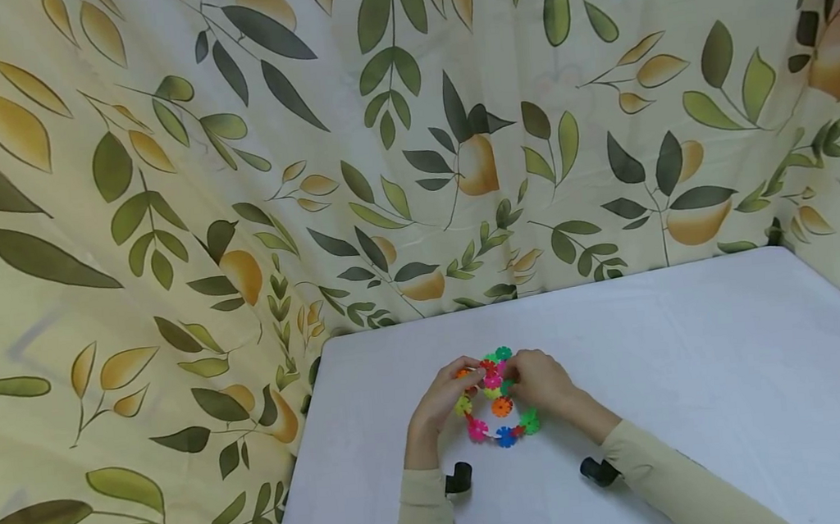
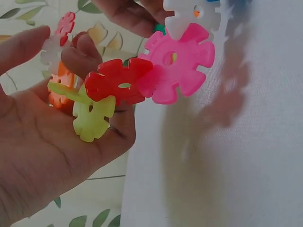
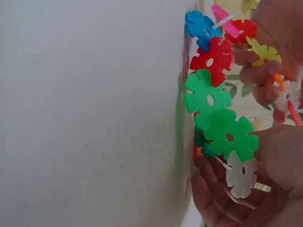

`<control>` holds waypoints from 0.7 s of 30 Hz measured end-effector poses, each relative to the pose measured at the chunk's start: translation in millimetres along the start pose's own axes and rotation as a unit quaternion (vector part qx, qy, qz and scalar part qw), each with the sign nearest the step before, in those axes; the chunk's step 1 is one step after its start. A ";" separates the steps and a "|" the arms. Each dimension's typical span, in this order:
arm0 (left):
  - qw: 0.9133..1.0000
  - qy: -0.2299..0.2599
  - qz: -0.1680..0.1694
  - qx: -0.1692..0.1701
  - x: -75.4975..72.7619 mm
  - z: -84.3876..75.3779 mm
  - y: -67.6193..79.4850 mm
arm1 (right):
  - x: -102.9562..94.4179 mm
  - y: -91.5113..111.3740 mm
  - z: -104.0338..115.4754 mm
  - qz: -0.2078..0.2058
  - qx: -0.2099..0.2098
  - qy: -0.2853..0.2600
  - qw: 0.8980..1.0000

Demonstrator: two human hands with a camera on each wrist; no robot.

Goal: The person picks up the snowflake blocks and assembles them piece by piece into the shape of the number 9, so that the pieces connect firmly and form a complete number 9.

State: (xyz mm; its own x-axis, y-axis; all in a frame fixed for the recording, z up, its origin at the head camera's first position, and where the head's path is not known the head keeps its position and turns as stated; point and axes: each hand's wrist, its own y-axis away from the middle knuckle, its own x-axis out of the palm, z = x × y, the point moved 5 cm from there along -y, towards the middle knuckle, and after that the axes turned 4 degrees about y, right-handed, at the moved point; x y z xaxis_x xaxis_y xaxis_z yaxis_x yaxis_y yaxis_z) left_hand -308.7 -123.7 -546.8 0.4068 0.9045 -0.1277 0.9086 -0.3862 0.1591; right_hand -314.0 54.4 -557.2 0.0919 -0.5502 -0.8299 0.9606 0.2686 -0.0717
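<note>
A looped chain of flower-shaped interlocking plastic discs (image 1: 501,407) hangs between both hands, just over the white table. My left hand (image 1: 441,396) grips the chain's left side. In the left wrist view, its curled fingers hold the part with an orange disc (image 2: 61,92) and a yellow disc (image 2: 92,120); red (image 2: 113,78) and pink (image 2: 187,78) discs lead away from it. On the other side my right hand (image 1: 544,380) grips the chain. The right wrist view shows its fingers behind a clear disc (image 3: 241,182), below green discs (image 3: 227,125); the exact fingertip contact is hidden.
The table (image 1: 695,372) has a white cover. Behind it and to the left hangs a leaf-patterned curtain (image 1: 416,213). Black camera parts (image 1: 462,477) stick out at both wrists, close above the table.
</note>
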 end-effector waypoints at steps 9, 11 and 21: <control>0.999 0.037 -0.013 -0.001 4.1 2.8 -3.5 | -16.0 10.9 -2.9 -0.057 -0.028 -0.117 0.991; 0.999 0.049 -0.013 -0.004 5.6 3.7 -4.2 | -21.1 14.5 -2.9 -0.085 -0.033 -0.135 0.987; 0.995 0.095 -0.011 -0.029 11.0 4.4 -5.2 | -38.9 31.3 -1.4 -0.158 -0.060 -0.188 0.968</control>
State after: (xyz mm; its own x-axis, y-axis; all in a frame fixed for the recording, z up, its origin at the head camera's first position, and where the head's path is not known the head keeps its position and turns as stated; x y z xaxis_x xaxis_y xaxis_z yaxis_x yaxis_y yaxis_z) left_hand -308.6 -112.5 -553.3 0.3565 0.9328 0.0537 0.9079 -0.3594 0.2157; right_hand -287.9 85.4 -527.9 -0.0913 -0.8622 -0.4983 0.9211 0.1171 -0.3713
